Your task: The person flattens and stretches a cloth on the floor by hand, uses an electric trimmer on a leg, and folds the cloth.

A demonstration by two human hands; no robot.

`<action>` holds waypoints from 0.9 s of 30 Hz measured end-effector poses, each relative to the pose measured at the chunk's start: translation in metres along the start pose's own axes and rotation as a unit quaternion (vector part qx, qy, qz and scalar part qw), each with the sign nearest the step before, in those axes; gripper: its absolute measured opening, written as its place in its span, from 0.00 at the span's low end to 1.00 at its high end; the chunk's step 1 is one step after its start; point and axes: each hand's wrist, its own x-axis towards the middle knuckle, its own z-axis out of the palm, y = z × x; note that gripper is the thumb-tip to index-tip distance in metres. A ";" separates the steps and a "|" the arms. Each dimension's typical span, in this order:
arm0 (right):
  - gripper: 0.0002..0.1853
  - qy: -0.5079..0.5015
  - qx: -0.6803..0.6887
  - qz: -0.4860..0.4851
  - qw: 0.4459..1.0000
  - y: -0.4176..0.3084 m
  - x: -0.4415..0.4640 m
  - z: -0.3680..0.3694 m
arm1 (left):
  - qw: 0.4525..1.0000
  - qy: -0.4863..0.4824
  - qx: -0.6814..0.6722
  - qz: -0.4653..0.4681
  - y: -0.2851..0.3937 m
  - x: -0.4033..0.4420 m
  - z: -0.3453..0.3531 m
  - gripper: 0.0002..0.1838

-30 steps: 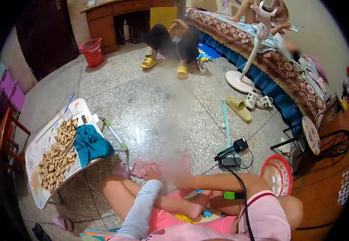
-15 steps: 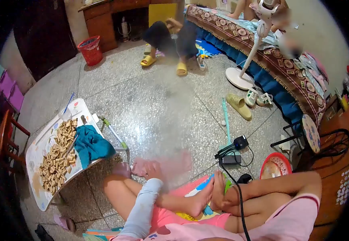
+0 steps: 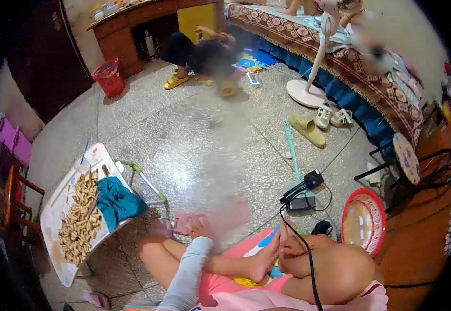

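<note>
My left hand (image 3: 198, 228), below a pale blue sleeve, is at a pink cloth (image 3: 184, 222) on the floor, its fingers closed on the cloth's near part. A blurred band hides part of the cloth to the right. A pinkish slipper (image 3: 160, 228) lies just left of it, by my knee. My bare feet (image 3: 268, 256) are drawn together over a colourful mat (image 3: 243, 251). My right hand cannot be made out; my bent right leg (image 3: 339, 264) fills that side.
A white folding table (image 3: 54, 249) at left carries many small tan pieces (image 3: 80, 223) and a teal cloth (image 3: 119, 202). A black cable (image 3: 308, 259) crosses my leg to adapters (image 3: 303, 194). A red-rimmed basin (image 3: 381, 223), fan (image 3: 308, 93), slippers (image 3: 307, 130) and a seated person (image 3: 199, 52) are around.
The view has shifted slightly. My left hand stays at the pink cloth, its fingers more drawn in. My right knee has come lower and nearer, and more of the basin shows.
</note>
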 end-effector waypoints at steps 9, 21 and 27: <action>0.23 0.055 0.078 -0.006 0.995 -0.009 0.034 0.022 | 0.999 0.037 0.019 0.001 0.010 -0.011 -0.011 0.30; 0.19 0.285 0.061 0.196 0.936 0.045 0.049 -0.016 | 0.999 0.018 0.027 -0.001 0.016 -0.015 -0.024 0.44; 0.30 0.217 0.185 0.203 0.937 0.023 0.035 -0.042 | 0.999 0.016 0.044 -0.002 -0.001 0.001 0.005 0.49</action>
